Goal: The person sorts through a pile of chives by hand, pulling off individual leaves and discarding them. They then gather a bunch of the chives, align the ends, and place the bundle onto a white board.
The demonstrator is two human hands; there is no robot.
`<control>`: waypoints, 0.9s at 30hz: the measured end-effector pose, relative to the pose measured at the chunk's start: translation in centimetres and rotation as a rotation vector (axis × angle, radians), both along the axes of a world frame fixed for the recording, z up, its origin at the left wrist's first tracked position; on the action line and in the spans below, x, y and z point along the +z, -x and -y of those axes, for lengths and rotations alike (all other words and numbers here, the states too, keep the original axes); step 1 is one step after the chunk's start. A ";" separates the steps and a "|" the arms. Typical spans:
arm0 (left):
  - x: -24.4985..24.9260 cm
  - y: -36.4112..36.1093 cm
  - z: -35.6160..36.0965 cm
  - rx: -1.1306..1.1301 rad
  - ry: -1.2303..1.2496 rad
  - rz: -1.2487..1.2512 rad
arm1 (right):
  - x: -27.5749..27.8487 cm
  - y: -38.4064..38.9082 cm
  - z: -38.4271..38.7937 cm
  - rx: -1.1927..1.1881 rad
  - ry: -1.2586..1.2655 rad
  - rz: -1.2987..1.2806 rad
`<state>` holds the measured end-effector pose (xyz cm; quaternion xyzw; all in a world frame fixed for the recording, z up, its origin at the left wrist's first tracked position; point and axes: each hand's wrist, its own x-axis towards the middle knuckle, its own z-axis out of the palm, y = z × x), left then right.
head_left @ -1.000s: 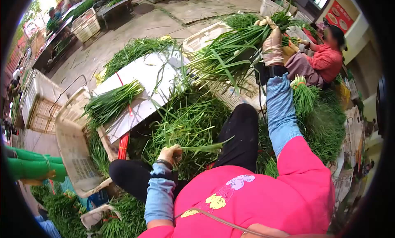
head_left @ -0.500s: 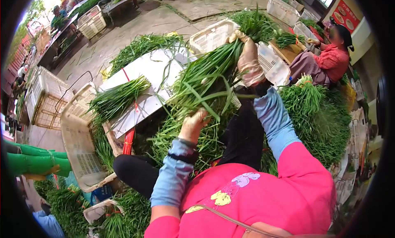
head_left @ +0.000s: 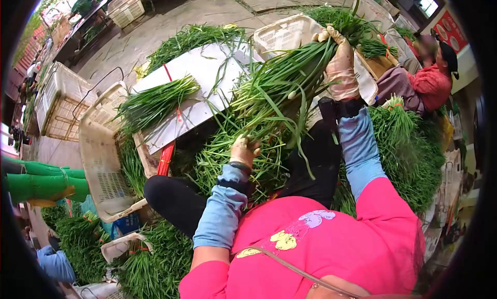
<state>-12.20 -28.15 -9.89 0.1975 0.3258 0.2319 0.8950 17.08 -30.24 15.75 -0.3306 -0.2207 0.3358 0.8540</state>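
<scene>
My right hand, in a pale glove, grips a thick bunch of green chives raised above my lap, root ends near the glove and leaves hanging down to the left. My left hand, also gloved, reaches into the hanging leaves and the loose chive pile beneath them. A flat white board lies in front of me with a smaller chive bundle resting on it.
White plastic crates stand at the left and behind the raised bunch. A big heap of chives lies to my right. A person in red sits at the far right. Green rolls lie at the left.
My right hand has swung the chive bunch from high at the right down over my lap. My left hand rose from the loose pile to the hanging leaves, then dropped a little.
</scene>
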 end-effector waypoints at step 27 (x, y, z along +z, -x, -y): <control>8.2 2.7 -0.1 -0.447 -0.534 -0.004 | -2.4 -0.9 -0.2 0.179 0.158 -0.208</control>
